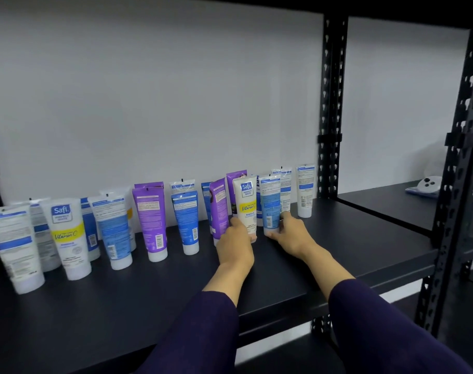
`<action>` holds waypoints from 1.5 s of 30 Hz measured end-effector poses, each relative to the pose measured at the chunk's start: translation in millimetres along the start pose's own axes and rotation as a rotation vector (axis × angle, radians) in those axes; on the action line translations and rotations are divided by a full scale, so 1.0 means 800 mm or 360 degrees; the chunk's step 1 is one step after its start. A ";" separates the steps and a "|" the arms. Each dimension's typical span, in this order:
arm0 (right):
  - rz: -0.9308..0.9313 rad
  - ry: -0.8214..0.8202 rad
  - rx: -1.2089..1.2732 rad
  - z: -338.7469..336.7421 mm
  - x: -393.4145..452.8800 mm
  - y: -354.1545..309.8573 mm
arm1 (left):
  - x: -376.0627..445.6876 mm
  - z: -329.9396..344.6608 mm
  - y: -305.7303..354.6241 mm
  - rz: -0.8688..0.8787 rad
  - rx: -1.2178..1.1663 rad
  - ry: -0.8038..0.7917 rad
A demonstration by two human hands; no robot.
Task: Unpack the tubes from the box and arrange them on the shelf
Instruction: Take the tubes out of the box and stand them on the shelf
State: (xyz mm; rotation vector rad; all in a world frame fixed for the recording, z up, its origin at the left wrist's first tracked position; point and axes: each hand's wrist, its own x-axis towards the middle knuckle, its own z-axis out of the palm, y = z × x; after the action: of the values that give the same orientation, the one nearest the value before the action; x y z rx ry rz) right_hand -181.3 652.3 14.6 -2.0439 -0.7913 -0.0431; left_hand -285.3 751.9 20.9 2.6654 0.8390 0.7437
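Observation:
Several tubes stand cap-down in loose rows along the back of the black shelf [338, 238]. My left hand [235, 242] grips the lower part of a white tube with a yellow band [245, 201], held upright on the shelf. Beside it on the right, my right hand [289, 233] grips the base of a white-and-blue tube [270, 201], also upright. A purple tube [219, 206] stands just left of my left hand. The box is not in view.
Further purple, blue and white tubes [150, 220] fill the shelf's left side. A lone white tube [305, 191] stands at the right end. Black perforated uprights [331, 103] frame the unit. A white device [428, 183] lies on the neighbouring shelf at right.

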 end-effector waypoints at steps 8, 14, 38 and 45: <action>-0.0003 0.0014 -0.0066 0.001 0.005 0.005 | 0.006 0.006 -0.007 -0.0053 -0.0119 -0.0022; -0.0010 0.0011 -0.0099 0.000 0.003 0.003 | 0.006 0.006 -0.009 -0.0098 -0.0319 0.0013; -0.0073 0.0170 -0.0347 -0.014 -0.048 -0.016 | -0.027 -0.021 -0.001 -0.0040 -0.0221 0.0119; -0.0098 0.0361 -0.0411 -0.066 -0.118 -0.019 | -0.086 -0.046 0.049 0.0413 -0.0379 0.0200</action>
State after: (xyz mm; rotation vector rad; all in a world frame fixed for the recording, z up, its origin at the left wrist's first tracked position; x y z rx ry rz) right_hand -250.7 568.4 26.3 -2.2063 -0.7348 -0.4243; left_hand -335.6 682.6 38.8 2.5579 0.4029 1.0116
